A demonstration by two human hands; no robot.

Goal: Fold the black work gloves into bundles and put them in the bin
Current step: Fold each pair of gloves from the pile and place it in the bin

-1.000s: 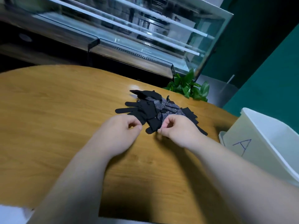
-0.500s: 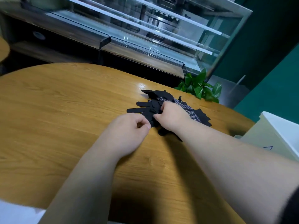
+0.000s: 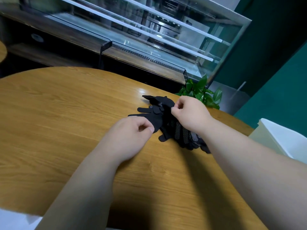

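Wooden table bears black gloves; green walls

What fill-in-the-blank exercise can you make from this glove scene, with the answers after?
The black work gloves lie piled on a ____ table. The left hand and right hand each pinch a ____. The white bin stands at the picture's ____ edge.
Missing words: wooden; glove; right.
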